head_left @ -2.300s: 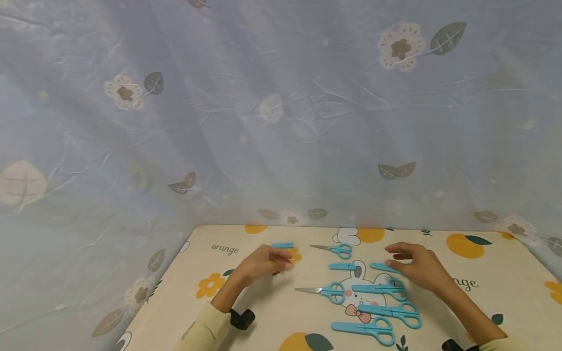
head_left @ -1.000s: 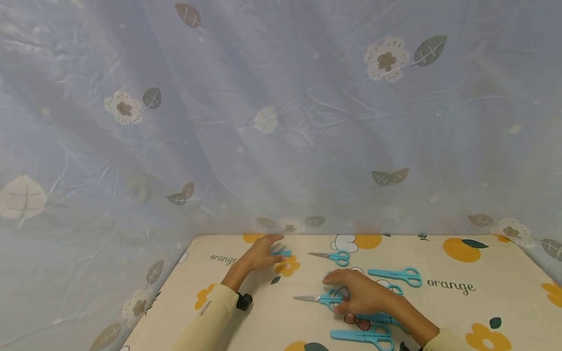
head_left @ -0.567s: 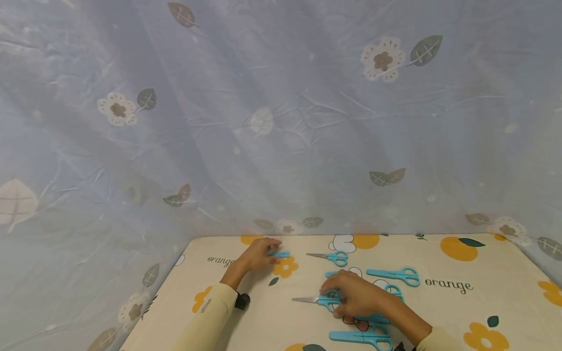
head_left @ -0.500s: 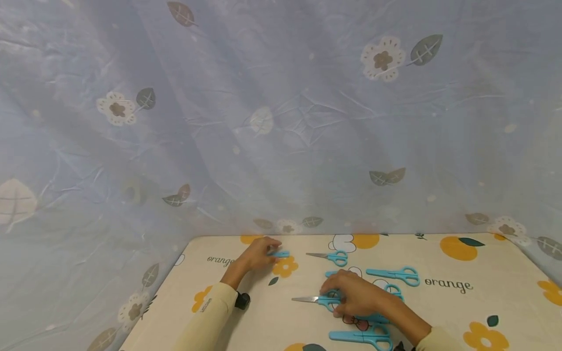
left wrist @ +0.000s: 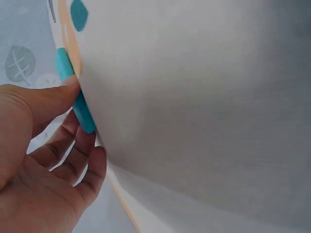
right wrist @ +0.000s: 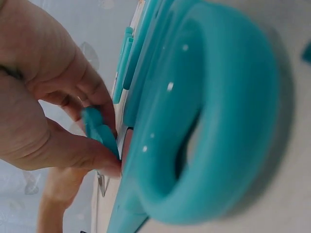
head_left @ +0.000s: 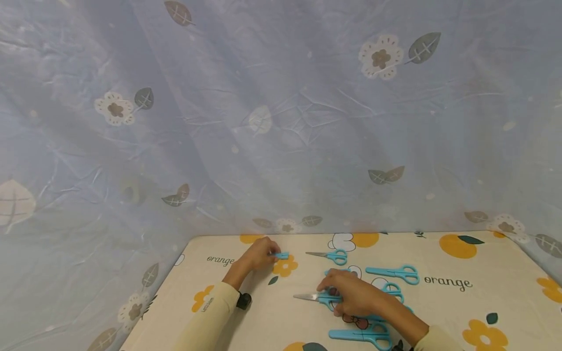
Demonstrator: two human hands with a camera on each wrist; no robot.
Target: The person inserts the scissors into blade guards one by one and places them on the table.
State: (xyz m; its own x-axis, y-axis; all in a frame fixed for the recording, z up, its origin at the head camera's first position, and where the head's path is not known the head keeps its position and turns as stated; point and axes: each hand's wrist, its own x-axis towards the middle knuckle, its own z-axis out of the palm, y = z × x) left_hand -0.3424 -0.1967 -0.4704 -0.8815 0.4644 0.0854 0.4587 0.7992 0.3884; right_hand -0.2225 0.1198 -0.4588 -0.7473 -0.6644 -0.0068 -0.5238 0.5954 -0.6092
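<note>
My left hand (head_left: 260, 254) pinches a small blue sheath (head_left: 282, 255) at the table's back left; in the left wrist view thumb and fingers hold the sheath (left wrist: 82, 112). My right hand (head_left: 356, 294) grips the handles of uncovered scissors (head_left: 325, 298), whose blades point left. In the right wrist view its thumb and fingers close round the blue handle (right wrist: 99, 130). Another uncovered pair (head_left: 335, 256) lies behind. A blue sheath (head_left: 335, 272), partly hidden by the right hand, lies beyond its fingers.
Sheathed scissors (head_left: 397, 274) lie to the right of my right hand. More sheathed scissors (head_left: 364, 335) lie near the front, others partly under my right forearm. A patterned cloth covers the table (head_left: 518, 292); a grey-blue curtain (head_left: 281, 161) hangs behind it.
Both hands have moved left, the right one from the back-right sheath to the uncovered scissors. The left fingers have closed on the sheath. Scissors at the back right now sit in a sheath.
</note>
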